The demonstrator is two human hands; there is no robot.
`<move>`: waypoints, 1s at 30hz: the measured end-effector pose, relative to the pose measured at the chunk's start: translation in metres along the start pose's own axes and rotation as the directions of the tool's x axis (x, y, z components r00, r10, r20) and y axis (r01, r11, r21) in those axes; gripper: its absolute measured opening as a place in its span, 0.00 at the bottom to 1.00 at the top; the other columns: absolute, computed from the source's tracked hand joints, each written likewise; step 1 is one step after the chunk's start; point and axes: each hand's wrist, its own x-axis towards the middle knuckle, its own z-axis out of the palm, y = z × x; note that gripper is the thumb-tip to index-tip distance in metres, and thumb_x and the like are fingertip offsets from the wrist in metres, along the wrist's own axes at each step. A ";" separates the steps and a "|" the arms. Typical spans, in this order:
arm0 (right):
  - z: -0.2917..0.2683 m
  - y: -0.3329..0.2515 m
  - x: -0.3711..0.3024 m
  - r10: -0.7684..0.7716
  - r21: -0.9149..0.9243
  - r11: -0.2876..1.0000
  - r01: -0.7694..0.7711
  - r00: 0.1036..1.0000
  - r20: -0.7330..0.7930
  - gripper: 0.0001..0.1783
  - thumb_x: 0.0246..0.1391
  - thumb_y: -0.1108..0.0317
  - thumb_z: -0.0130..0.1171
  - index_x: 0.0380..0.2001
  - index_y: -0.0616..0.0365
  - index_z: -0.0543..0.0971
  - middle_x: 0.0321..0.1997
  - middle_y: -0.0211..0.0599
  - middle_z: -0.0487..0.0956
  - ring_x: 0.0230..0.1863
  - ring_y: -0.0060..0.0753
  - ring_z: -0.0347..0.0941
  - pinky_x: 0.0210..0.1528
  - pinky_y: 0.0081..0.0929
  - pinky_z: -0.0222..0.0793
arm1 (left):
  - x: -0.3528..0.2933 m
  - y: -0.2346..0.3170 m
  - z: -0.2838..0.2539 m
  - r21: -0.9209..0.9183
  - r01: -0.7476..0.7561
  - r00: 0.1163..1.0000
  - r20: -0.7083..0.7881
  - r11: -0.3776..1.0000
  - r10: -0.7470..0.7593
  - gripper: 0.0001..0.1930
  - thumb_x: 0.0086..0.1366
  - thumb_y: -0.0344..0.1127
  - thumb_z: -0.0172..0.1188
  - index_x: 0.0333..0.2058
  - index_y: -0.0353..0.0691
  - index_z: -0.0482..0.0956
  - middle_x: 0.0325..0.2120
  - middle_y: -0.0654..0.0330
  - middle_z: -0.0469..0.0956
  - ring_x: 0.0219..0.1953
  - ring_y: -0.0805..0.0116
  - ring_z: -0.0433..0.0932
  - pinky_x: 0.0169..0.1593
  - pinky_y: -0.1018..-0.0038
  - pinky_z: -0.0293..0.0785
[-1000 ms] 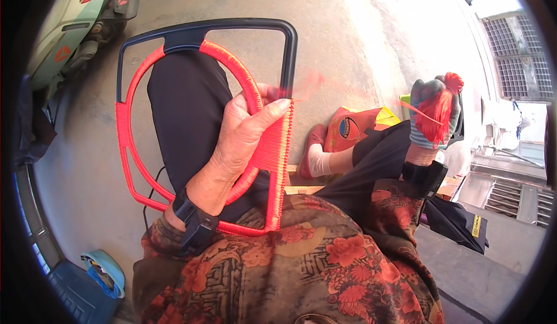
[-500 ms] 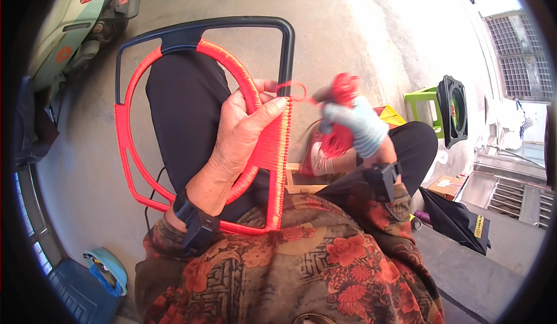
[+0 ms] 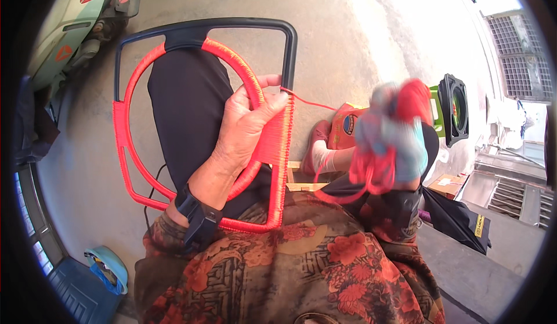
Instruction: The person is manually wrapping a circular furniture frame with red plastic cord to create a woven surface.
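Note:
A black rectangular frame with a round inner ring (image 3: 243,22) leans across my lap. Glossy red cord is wound tightly over the ring and lower bars, while the top bar and upper side sections show bare black. My left hand (image 3: 232,123) grips the right side bar, thumb on the winding's top edge. From there a red strand (image 3: 313,101) stretches to the right. My right hand (image 3: 383,132), in a light blue glove and smeared by motion, holds a bundle of red cord (image 3: 413,100). Loose loops (image 3: 371,176) dangle below it.
A green stool (image 3: 435,115) with a black frame (image 3: 455,109) against it stands at right. Near it are a cardboard box (image 3: 449,183) and a folded black umbrella (image 3: 455,219). A pale scooter (image 3: 72,25) is upper left; a light blue helmet (image 3: 119,266) lies lower left.
My right hand has swung right with the cord bundle, drawing the small loop at the bar out into a straight strand. My left hand keeps its hold on the frame.

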 end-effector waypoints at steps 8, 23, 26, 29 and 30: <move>-0.069 0.018 0.016 0.127 0.066 0.992 -0.111 0.927 -0.352 0.35 0.60 0.41 0.47 0.55 0.63 0.68 0.49 0.47 0.76 0.31 0.30 0.74 0.36 0.30 0.76 | 0.001 0.005 0.000 -0.163 0.120 0.992 0.046 0.979 -0.113 0.06 0.63 0.31 0.57 0.38 0.41 0.73 0.27 0.60 0.78 0.27 0.74 0.78 0.32 0.77 0.78; 0.029 0.090 0.080 0.337 0.149 0.924 -0.353 0.933 0.122 0.32 0.64 0.41 0.38 0.47 0.60 0.76 0.47 0.35 0.78 0.44 0.29 0.73 0.46 0.25 0.66 | -0.002 0.001 0.008 0.059 -0.059 0.987 -0.147 0.997 0.067 0.29 0.60 0.32 0.61 0.57 0.35 0.58 0.44 0.56 0.70 0.41 0.70 0.76 0.44 0.74 0.75; 0.028 0.077 0.099 0.176 -0.090 0.982 -0.166 0.977 0.121 0.25 0.59 0.60 0.55 0.55 0.64 0.71 0.48 0.42 0.77 0.52 0.36 0.73 0.55 0.30 0.69 | -0.002 0.004 0.005 -0.038 0.008 0.996 -0.088 0.999 -0.011 0.28 0.60 0.30 0.62 0.56 0.36 0.59 0.43 0.57 0.71 0.40 0.68 0.77 0.43 0.75 0.77; 0.051 0.086 0.095 -0.181 -0.149 0.975 0.165 0.979 -0.098 0.25 0.49 0.74 0.62 0.52 0.64 0.73 0.43 0.39 0.79 0.47 0.30 0.76 0.51 0.25 0.70 | 0.000 0.006 0.008 -0.117 0.015 0.999 -0.036 0.993 -0.020 0.22 0.61 0.28 0.60 0.53 0.38 0.64 0.43 0.59 0.73 0.43 0.70 0.76 0.45 0.74 0.76; 0.055 0.083 0.095 -0.178 -0.149 0.975 0.162 0.979 -0.099 0.25 0.49 0.74 0.62 0.52 0.64 0.73 0.43 0.39 0.79 0.47 0.30 0.76 0.51 0.25 0.70 | 0.000 0.006 0.007 -0.118 0.017 0.999 -0.037 0.993 -0.021 0.22 0.61 0.28 0.60 0.53 0.38 0.64 0.43 0.59 0.73 0.43 0.70 0.76 0.45 0.74 0.76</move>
